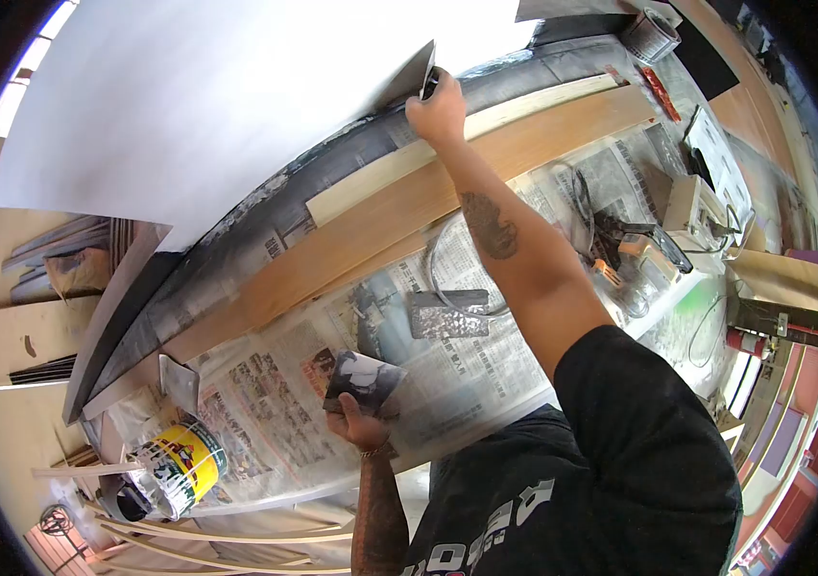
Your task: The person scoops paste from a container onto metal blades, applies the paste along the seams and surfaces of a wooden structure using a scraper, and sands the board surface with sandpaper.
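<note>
My right hand (439, 108) reaches far out, fingers closed round a putty knife (418, 77) with a broad, thin blade. The blade lies against or just over the lower edge of a large white panel (236, 86); I cannot tell if it touches. Along that edge runs a dark strip (332, 163) with whitish smears, thickest near its right end. Low and close to my body, my left hand (359, 426) grips a dark square plate (364, 380) from below. White paste is spread on top of the plate.
Newspaper (265, 403) covers the bench under long wooden boards (428, 206). A yellow-labelled paint bucket (179, 466) stands at the left front. A speckled block (449, 314), a cable loop, a power box (697, 213) and a metal can (652, 36) lie about.
</note>
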Demonstrator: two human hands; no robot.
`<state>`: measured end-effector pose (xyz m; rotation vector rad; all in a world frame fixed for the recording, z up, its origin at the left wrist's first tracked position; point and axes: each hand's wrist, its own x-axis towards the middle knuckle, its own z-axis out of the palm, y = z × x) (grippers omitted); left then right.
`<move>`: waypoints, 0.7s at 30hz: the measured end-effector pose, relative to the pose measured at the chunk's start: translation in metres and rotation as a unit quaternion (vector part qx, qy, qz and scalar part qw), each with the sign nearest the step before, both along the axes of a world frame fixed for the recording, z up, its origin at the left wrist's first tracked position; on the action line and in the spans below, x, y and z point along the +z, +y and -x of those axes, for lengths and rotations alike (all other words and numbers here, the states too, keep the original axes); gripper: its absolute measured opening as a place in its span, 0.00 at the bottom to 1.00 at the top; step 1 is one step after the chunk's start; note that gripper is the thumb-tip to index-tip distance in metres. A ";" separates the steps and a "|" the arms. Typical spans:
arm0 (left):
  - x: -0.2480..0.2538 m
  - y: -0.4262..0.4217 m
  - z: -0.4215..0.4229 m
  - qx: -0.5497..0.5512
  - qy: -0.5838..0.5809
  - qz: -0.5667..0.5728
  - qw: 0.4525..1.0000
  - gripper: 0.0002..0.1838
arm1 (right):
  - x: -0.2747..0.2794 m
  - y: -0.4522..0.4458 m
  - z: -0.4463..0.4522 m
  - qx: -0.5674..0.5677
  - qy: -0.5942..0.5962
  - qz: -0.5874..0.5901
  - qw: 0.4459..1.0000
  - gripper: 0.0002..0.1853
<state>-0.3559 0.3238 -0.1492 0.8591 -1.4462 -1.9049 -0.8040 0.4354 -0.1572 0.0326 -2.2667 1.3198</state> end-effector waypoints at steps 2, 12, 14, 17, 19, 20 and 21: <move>-0.005 -0.003 -0.004 -0.002 -0.036 0.020 0.999 0.23 | 0.000 -0.018 -0.009 -0.010 -0.030 -0.011 0.999 0.29; 0.000 -0.001 0.003 0.003 -0.005 0.042 0.999 0.18 | 0.007 -0.110 -0.064 0.016 -0.036 0.036 0.999 0.32; 0.000 -0.003 0.003 0.003 -0.017 0.052 0.999 0.18 | 0.008 -0.112 -0.074 0.075 -0.072 0.058 0.993 0.32; -0.010 -0.020 -0.008 0.031 -0.001 -0.069 0.997 0.19 | 0.035 -0.078 -0.100 0.271 -0.129 0.055 0.952 0.28; 0.006 -0.025 0.003 0.050 0.032 -0.205 0.977 0.20 | 0.053 -0.052 -0.149 0.310 -0.002 0.084 0.947 0.19; 0.036 -0.019 0.010 0.037 0.037 -0.254 0.966 0.20 | 0.088 -0.025 -0.181 0.416 -0.031 0.123 0.901 0.20; 0.054 -0.017 0.016 0.025 0.040 -0.304 0.951 0.21 | 0.109 -0.005 -0.214 0.462 -0.075 0.117 0.876 0.20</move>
